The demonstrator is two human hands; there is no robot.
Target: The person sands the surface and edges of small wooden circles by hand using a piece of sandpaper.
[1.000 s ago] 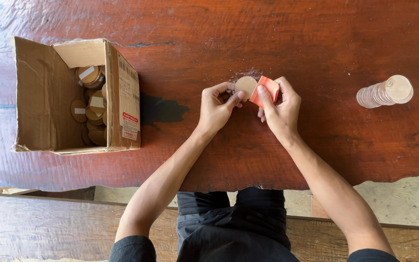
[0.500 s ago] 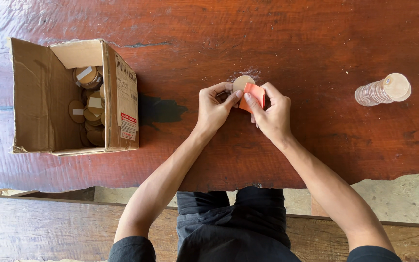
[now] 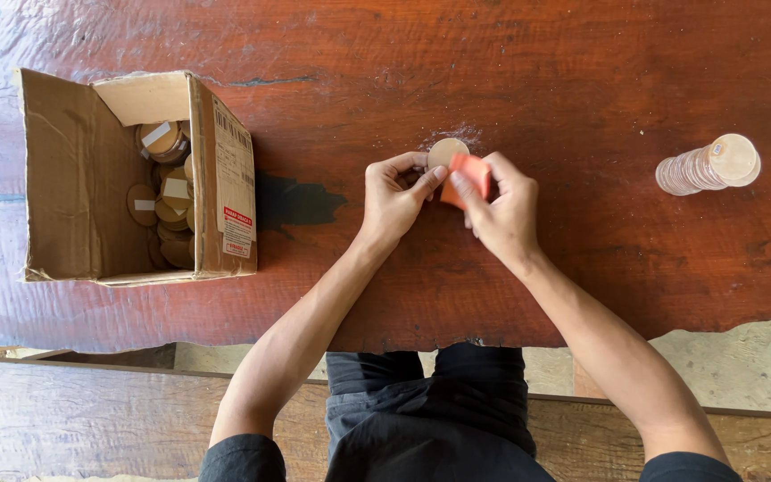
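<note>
Both hands have slid a little left since a second ago, and the orange sanding pad point(image 3: 469, 176) now covers more of the wooden disc point(image 3: 444, 152). The left hand point(image 3: 394, 195) pinches the pale round disc, the right hand point(image 3: 501, 214) grips the pad, fingers closed, above the tabletop point(image 3: 582, 80). A cardboard box point(image 3: 73, 187) of discs sits left, a stack of discs point(image 3: 707, 165) right.

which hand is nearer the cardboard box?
Left. The left hand is the one closer to the cardboard box; the right hand lies farther off, beyond the left.
</note>
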